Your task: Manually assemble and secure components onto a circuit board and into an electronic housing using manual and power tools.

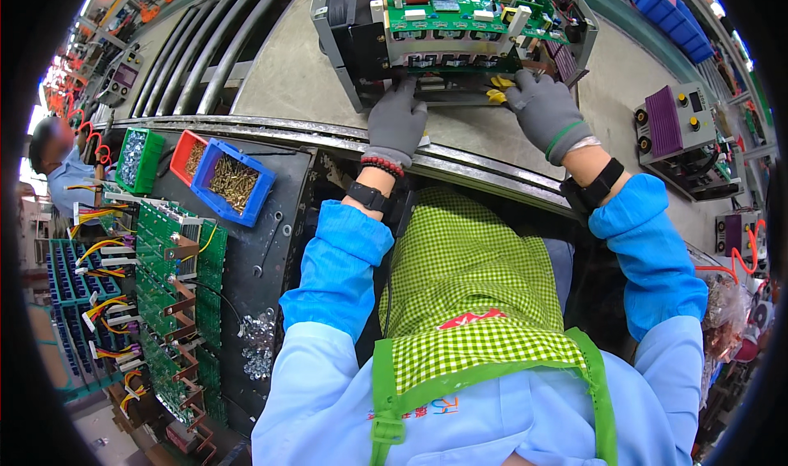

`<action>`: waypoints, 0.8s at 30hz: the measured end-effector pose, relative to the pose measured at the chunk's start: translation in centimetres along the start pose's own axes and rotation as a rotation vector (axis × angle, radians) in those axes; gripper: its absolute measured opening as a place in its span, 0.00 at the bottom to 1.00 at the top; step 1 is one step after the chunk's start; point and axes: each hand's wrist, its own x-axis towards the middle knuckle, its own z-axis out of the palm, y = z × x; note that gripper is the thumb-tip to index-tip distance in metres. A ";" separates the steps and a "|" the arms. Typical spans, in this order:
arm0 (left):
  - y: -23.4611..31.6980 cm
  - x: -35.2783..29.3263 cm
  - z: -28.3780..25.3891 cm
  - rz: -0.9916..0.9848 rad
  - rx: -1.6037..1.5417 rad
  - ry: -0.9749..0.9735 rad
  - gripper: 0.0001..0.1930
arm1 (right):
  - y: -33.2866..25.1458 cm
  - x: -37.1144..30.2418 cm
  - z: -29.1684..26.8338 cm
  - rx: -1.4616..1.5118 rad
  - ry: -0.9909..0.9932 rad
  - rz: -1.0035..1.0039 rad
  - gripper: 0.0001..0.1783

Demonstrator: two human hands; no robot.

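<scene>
An open metal chassis (353, 84) with a green circuit board (443, 20) and a black fan-like block stands on the bench at the top of the view. My left hand (397, 123), in a grey glove, reaches to the chassis's near left edge. Its fingers point forward and the thumb lies apart; the fingertips are partly hidden at the edge. Near the right front corner, my right hand (548, 111), also gloved, has its fingers curled round a small yellow-and-black thing (498, 90). Two yellow ends stick out to the left of those fingers; its kind is unclear.
To the left, a blue bin (264, 189) of brass-coloured screws, a red bin (182, 156) and a green bin (158, 153) sit on a dark side table with wrenches. Green boards (168, 253) stand there. A purple-fronted unit (663, 120) and blue crates (661, 11) are right.
</scene>
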 end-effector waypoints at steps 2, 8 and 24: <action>0.0 0.2 -0.1 -0.021 -0.014 -0.049 0.23 | -0.1 0.0 0.1 -0.021 -0.014 0.008 0.10; -0.1 0.7 -0.3 -0.081 -0.032 -0.151 0.24 | -1.0 0.4 1.3 0.094 -0.031 0.205 0.18; 0.6 1.8 -1.5 0.046 0.290 -0.318 0.24 | -1.4 -0.8 -4.1 0.194 -0.159 0.120 0.13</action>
